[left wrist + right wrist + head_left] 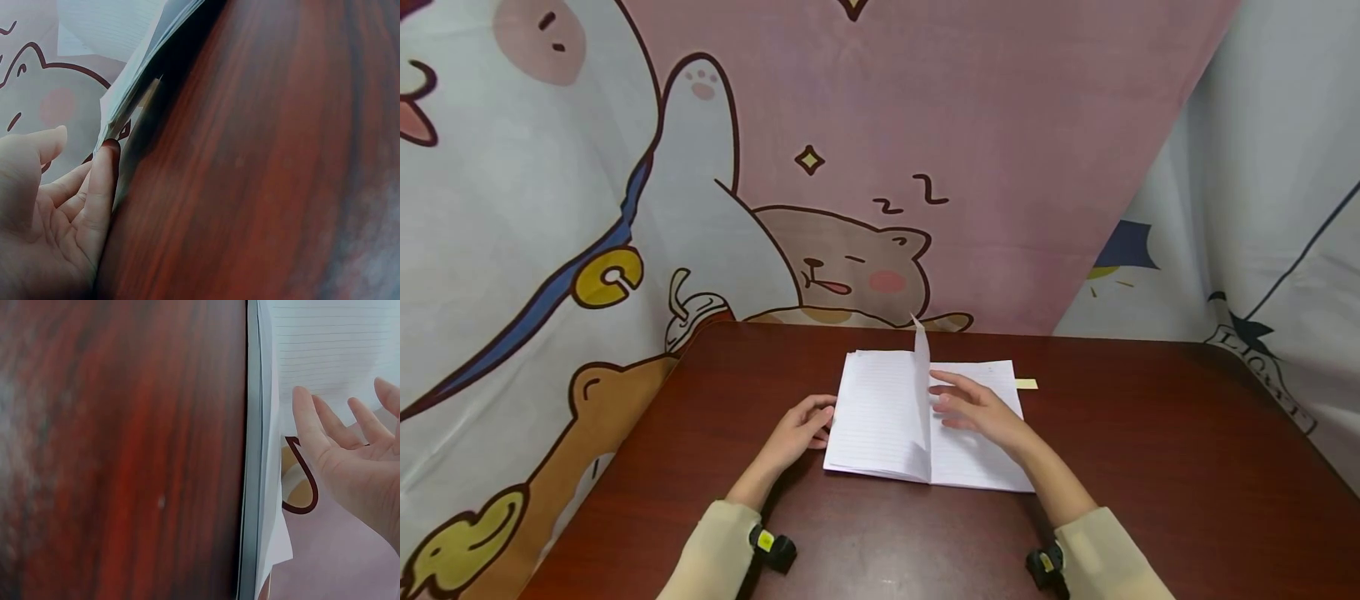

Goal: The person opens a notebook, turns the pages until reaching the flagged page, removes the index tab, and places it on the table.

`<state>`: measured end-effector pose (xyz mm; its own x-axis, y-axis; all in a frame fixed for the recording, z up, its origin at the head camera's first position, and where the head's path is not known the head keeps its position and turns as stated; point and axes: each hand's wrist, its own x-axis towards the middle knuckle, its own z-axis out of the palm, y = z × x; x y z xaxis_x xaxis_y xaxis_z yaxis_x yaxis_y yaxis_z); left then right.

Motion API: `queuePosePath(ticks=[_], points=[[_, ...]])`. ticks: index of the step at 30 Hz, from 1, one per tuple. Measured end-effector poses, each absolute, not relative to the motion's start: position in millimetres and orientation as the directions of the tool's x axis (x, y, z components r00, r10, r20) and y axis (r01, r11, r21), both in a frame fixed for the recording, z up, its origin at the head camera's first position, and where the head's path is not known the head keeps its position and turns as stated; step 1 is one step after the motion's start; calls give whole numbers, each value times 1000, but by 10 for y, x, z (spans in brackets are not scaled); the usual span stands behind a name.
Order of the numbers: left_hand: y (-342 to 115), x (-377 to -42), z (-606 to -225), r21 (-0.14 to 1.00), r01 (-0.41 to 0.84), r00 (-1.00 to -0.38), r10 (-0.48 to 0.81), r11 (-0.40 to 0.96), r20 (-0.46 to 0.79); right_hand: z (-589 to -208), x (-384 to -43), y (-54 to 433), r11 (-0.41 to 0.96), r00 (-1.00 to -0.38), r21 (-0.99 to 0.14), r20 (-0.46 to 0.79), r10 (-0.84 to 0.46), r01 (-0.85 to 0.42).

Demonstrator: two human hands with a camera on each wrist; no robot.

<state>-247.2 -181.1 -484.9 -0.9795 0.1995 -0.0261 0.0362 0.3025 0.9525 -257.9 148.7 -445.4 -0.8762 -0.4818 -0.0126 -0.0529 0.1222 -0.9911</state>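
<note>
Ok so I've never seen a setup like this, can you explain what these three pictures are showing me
No robot here: these are a person's bare left hand and right hand. The wide picture comes from a head-worn camera, looking forward and down. The two close ones come from small black wrist cameras, one per arm. On the dark reddish-brown table lies an open lined notebook, with one raised page near the middle and a yellow tab sticking out on the right. Nothing is plainly gripped: the left hand touches the notebook's left edge; the right hand is open beside the raised page, possibly touching it.
</note>
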Motion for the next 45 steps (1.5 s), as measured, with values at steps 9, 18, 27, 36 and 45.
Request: queuePosePath(ticks=[9,18,27,36,45], points=[[-1800,-2473,-4841,958,23,-981,191,287,-34,-4462,-2577,1456,196,-858,-980,-65,-510,-43],[-1782,-2470,-4828,964,7,-985,170,265,-40,-4492,-2578,1428,251,-831,-967,-108,-546,-40],[-1789,-2483,-4852,949,5,-982,180,315,-54,-4516,-2577,1388,261,-802,-964,-118,-586,-48],[-1809,-2460,-4837,943,49,-976,217,330,-26,-4496,-2561,1354,276,-768,-960,-137,-625,-53],[-1829,-2468,-4849,941,53,-970,242,333,-31,-4497,-2564,1358,288,-768,-955,-134,-626,-67]])
